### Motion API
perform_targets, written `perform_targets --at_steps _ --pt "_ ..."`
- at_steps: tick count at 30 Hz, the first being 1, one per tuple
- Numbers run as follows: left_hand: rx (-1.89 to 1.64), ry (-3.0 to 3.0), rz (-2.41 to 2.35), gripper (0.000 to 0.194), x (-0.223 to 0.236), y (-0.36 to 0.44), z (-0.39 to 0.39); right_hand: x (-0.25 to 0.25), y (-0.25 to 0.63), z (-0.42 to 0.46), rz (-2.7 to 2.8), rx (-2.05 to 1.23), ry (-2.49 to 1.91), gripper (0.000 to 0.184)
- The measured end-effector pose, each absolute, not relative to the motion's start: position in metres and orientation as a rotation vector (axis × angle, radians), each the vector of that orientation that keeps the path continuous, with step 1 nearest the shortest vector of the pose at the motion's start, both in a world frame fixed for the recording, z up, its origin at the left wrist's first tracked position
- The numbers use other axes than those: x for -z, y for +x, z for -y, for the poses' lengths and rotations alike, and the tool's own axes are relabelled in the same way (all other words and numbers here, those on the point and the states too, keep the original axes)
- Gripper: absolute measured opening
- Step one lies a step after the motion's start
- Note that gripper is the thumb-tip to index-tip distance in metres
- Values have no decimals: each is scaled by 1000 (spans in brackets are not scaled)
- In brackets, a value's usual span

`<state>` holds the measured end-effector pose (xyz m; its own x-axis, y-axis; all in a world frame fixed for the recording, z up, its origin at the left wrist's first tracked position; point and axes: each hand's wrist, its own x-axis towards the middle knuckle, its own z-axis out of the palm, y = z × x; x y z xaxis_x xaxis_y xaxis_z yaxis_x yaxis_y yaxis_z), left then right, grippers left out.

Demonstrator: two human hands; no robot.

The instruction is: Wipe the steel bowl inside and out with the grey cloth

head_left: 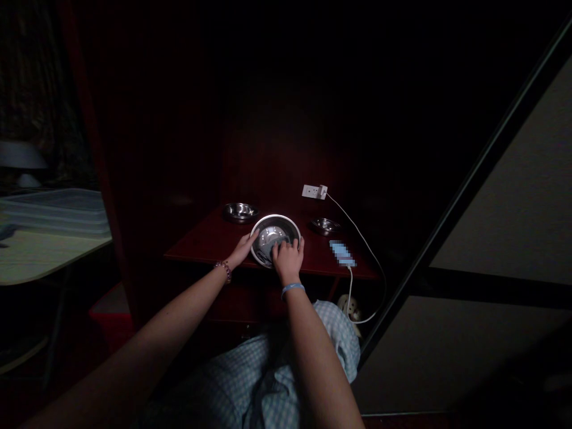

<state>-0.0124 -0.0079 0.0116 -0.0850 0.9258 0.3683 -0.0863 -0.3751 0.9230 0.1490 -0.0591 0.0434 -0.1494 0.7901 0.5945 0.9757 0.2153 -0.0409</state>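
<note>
A shiny metal bowl (273,219) is tilted toward me above the front edge of the dark red shelf. My left hand (243,249) grips its left rim, thumb on the inner side. Inside the bowl, the bent fingers of my right hand (289,260) press on what looks like a grey cloth (267,249) with a dark pattern. The fingertips are partly hidden, and dim light blurs the cloth's edges. Two more metal items rest behind: a metal bowl (240,213) at the back left and a smaller metal dish (325,226) at the right.
A phone (342,254) lies on the shelf (205,244), its white cable (364,235) looping over the edge up to a wall socket (314,191). At left, stacked clear plastic boxes (58,211) stand on a pale table (49,250). My checked-cloth knee (339,333) is below.
</note>
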Motion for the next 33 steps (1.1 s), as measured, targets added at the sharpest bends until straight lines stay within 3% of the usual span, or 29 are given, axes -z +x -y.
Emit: perform_targets --at_steps 7,19,33 --pt "-1600 1376 -1014 71 -12 -12 6 -44 146 61 2104 462 -1595 50" --pt "-1656 1244 -1037 66 -19 -11 14 -44 139 70 2329 123 -1385 50" --pt "-1586 1384 -1040 80 -9 -17 6 -31 135 61 2237 -244 -1073 55"
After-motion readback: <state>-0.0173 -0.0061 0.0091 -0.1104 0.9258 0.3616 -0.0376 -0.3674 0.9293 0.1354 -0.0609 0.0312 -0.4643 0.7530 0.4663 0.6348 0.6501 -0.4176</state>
